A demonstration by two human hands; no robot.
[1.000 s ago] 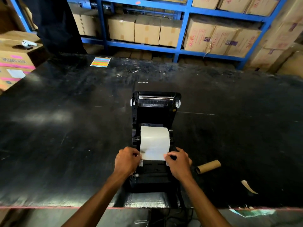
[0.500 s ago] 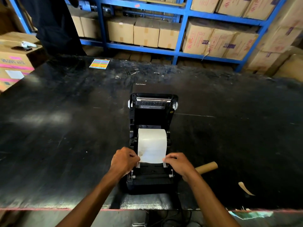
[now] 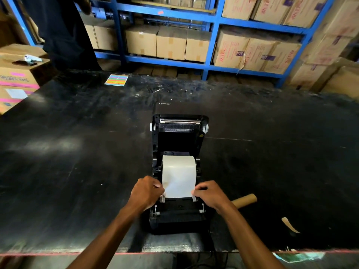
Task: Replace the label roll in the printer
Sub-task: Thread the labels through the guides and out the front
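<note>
1. Label roll [image 3: 179, 167] seated in open printer [image 3: 179, 220], paper end now drawn nearer than 1 s ago.
2. Left hand [image 3: 146, 193] and right hand [image 3: 210, 194] pinching its 2 edges, fingers closed.
3. Feeding probably almost done; lid closing remains.

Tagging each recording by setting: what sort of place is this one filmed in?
Most likely a warehouse or stockroom packing area. Blue steel shelving holds rows of sealed cardboard cartons, more cartons are stacked at both sides, and an open label printer sits on a large worn black worktable.
</note>
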